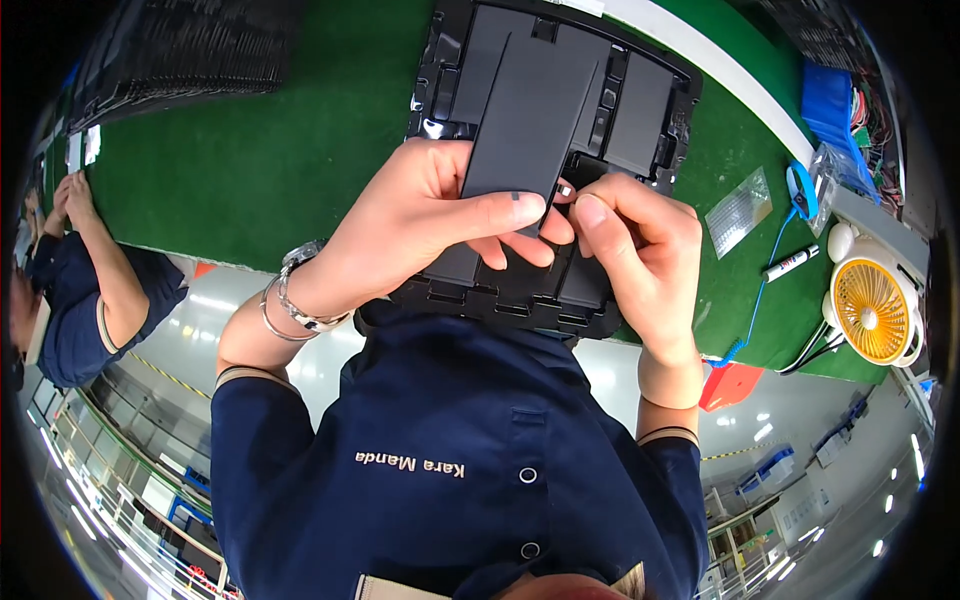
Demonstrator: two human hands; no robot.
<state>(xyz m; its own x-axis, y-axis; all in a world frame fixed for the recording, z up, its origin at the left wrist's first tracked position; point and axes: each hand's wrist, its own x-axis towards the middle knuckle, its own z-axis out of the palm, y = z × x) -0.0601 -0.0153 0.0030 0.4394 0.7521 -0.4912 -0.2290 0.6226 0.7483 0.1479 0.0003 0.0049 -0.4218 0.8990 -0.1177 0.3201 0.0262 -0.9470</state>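
Observation:
My left hand [430, 205] is closed around the lower end of a flat dark-grey rectangular pack [530, 110], its thumb lying across the face. The pack is held tilted above a black molded tray [685, 85]. By the pack's lower right corner shows a small tab with a white spot [566, 190]. Close beside that tab, my right hand [640, 235] pinches thumb and forefinger together; whatever is between them is too small to make out. Similar flat packs [640, 110] lie in the tray's compartments, partly hidden by my hands and the held pack.
On the green bench [250, 170], right of the tray, lie a clear bubble-wrap pouch [740, 212], a white marker [790, 263], a blue wrist strap [800, 190] with coiled cord and a yellow fan [870, 310]. Stacked black trays [190, 50] stand far left. Another person's arm [105, 260] is at left.

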